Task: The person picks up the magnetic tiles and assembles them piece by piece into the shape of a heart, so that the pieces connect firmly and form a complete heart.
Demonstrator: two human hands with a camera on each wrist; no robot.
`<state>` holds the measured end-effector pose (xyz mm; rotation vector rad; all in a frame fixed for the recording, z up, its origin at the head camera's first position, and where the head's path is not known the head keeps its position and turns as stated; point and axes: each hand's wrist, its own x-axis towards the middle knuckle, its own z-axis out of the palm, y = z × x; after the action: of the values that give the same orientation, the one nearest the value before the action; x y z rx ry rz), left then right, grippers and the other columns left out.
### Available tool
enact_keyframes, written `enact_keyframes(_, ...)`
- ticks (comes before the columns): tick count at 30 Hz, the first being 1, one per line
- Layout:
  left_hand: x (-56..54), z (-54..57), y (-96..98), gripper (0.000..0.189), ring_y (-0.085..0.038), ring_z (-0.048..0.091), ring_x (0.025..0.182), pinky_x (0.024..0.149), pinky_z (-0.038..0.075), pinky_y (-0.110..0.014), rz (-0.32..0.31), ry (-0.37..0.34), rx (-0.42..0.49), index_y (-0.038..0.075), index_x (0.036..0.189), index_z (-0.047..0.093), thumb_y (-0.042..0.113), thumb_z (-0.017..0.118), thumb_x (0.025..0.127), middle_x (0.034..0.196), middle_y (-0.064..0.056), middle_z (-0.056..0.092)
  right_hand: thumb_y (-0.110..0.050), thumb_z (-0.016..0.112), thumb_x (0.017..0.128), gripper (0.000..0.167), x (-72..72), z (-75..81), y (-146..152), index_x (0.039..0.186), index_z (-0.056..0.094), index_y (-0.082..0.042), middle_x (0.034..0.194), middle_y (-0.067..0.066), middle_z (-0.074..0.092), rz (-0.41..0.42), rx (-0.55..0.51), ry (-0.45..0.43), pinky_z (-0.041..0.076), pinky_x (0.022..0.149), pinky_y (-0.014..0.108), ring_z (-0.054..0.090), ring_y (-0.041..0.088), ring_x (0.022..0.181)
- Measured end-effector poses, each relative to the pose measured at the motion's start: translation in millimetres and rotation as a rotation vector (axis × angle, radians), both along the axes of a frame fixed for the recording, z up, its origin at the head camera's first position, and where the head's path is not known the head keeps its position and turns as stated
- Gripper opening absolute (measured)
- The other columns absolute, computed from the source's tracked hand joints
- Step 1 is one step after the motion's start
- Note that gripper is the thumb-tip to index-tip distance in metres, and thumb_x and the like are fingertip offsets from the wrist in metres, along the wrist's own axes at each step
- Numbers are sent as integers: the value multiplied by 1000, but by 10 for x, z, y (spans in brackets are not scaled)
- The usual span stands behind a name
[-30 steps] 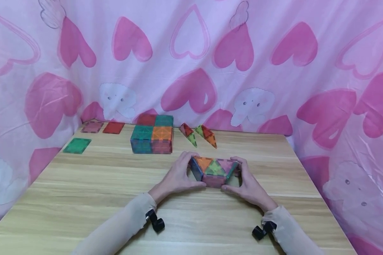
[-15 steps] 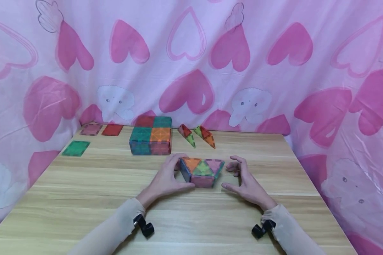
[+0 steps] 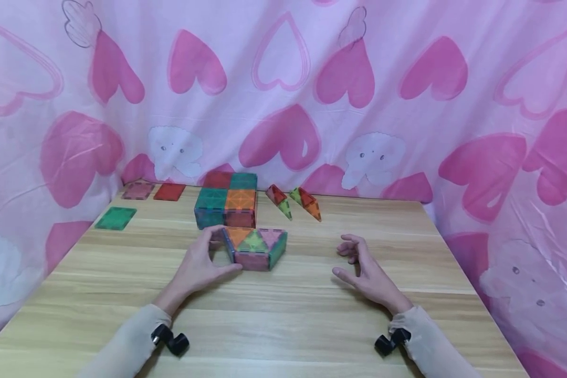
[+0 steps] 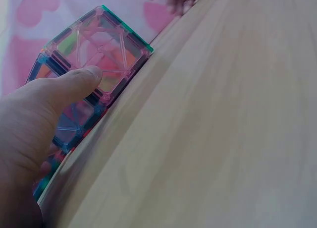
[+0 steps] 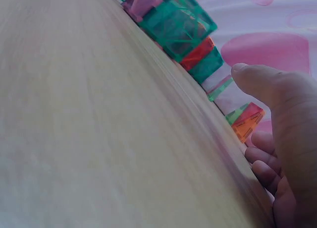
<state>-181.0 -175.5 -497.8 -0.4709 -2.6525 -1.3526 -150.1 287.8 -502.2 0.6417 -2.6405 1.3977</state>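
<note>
My left hand (image 3: 195,269) holds a trapezoid-shaped block of translucent magnetic tiles (image 3: 254,251) by its left end, thumb at the front and fingers around the back. Orange, lime and pink triangles form its top, with a pink front and a green right side. In the left wrist view the thumb presses on the pink tile face (image 4: 111,49). Just behind the block stands a larger magnetic-tile box (image 3: 224,202), green, orange and red on top. My right hand (image 3: 366,274) is off to the right with relaxed, slightly bent fingers and nothing in them.
Two small triangle-tile pieces, one red and lime (image 3: 279,200) and one with orange (image 3: 307,202), lie at the back. Flat square tiles, green (image 3: 115,218), pink (image 3: 138,190) and red (image 3: 169,191), lie at the back left. A pink curtain (image 3: 283,63) surrounds the table.
My right hand has let go of the trapezoid block and stays at the right. My left hand has slid the block leftward, in front of the larger box.
</note>
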Motion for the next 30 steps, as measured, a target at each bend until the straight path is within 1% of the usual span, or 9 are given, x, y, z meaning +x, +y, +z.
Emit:
enact_keyframes(2,-2,-3,-135,109,-34,64,132,110,56,-59,28,8,-2,13,160,46,50,105,75,143,-12,65,-21,83,103,82,8,8,-11,166,33,-8,144,12,60,4,2,-8,50,104,28,59,28,130)
enact_keyframes(5,-26,-2,-302,107,-35,64,132,109,56,-59,66,33,2,11,160,47,44,105,77,143,-13,64,-22,81,105,77,17,13,-9,166,35,-8,145,11,61,-1,10,-17,51,104,28,59,27,132)
enact_keyframes(10,-111,-5,-464,103,-38,65,130,108,57,-57,113,95,23,4,160,47,28,105,79,144,-18,62,-23,78,108,67,15,14,15,163,42,-8,145,9,63,-6,20,-25,50,106,25,59,26,134)
enact_keyframes(13,-157,-26,-513,102,-43,65,132,110,56,-59,122,122,37,4,165,44,22,102,84,146,-22,60,-23,76,109,63,2,17,25,162,45,-8,145,9,64,7,32,-18,50,106,26,59,26,134)
enact_keyframes(16,-198,-49,-517,102,-47,63,136,113,54,-63,108,130,42,7,172,38,22,97,90,152,-25,57,-22,76,109,61,-6,29,45,161,47,-8,145,8,65,9,43,-3,50,106,25,60,27,133)
enact_keyframes(20,-245,-56,-477,102,-49,60,140,115,51,-65,88,117,36,8,174,32,24,93,94,159,-26,53,-21,76,108,59,-8,50,83,160,49,-9,144,9,65,2,47,10,50,106,24,60,27,133)
enact_keyframes(23,-255,-47,-470,102,-49,58,142,115,51,-65,94,102,23,5,174,32,25,93,94,161,-28,51,-21,76,108,59,-2,56,91,160,50,-9,144,9,65,-3,47,3,50,107,25,60,27,134)
enact_keyframes(26,-245,-38,-491,103,-49,55,145,116,50,-65,98,75,10,5,174,30,30,91,96,163,-28,49,-19,77,107,58,5,55,54,159,51,-9,142,11,67,-26,-1,-9,52,105,24,62,28,131)
enact_keyframes(30,-186,-33,-542,103,-48,55,144,116,50,-64,122,57,-7,2,173,30,30,91,95,160,-29,50,-5,77,105,58,-43,44,-110,156,51,1,140,23,68,-14,-184,-10,56,101,22,66,38,126)
